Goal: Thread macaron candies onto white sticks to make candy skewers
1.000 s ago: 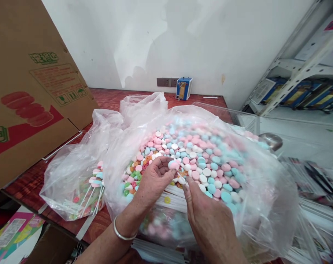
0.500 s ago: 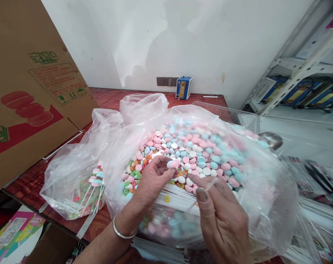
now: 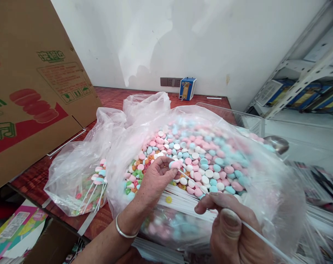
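My left hand is closed round a small stack of pink and blue candy discs, with a silver bangle on its wrist. My right hand pinches a thin white stick that runs up to the discs in my left hand and out past my thumb to the lower right. Both hands hover over a big clear plastic bag heaped with pink, blue and white candy discs. Small coloured candy rings and a row of white sticks lie just below my left hand.
A smaller clear bag at the left holds made-up candy sticks. A large cardboard box leans at the far left on the red-brown table. A blue device stands by the wall. Metal shelving stands on the right.
My right hand has drawn back toward me and to the right, pulling the stick with it. My left hand has stayed in place, still holding the discs.
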The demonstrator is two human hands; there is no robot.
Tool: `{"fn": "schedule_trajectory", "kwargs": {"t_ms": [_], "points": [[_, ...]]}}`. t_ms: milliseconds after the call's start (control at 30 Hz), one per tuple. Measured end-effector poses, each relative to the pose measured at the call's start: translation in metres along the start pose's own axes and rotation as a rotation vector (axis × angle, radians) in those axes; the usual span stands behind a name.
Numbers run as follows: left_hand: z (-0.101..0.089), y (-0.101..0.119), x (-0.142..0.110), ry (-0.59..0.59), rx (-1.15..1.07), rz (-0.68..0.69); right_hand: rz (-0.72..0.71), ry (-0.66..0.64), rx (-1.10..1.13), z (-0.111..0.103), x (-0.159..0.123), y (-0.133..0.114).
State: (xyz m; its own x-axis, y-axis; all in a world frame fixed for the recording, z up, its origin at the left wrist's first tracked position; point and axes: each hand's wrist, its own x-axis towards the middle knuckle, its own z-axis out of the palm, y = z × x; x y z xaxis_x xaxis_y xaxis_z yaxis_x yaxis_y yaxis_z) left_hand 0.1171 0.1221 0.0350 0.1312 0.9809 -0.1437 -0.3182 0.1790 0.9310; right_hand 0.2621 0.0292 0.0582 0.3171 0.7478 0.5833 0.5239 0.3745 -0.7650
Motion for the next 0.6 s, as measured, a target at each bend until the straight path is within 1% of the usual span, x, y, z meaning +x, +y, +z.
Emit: {"fn": "schedule_trajectory", "kwargs": {"t_ms": [233, 433, 600], "points": [[-0.0022, -0.0051, -0.0011, -0.030, 0.005, -0.002, -0.106, -0.003, 0.007, 0.0013, -0.0009, 0.0078], [0.0004, -0.0033, -0.0017, -0.037, -0.018, -0.014, -0.232, -0.067, 0.030, 0.0037, -0.0012, 0.0104], [0.0017, -0.0018, -0.0019, -0.009, -0.002, 0.013, -0.289, -0.113, -0.058, 0.0046, -0.0046, 0.0095]]}}
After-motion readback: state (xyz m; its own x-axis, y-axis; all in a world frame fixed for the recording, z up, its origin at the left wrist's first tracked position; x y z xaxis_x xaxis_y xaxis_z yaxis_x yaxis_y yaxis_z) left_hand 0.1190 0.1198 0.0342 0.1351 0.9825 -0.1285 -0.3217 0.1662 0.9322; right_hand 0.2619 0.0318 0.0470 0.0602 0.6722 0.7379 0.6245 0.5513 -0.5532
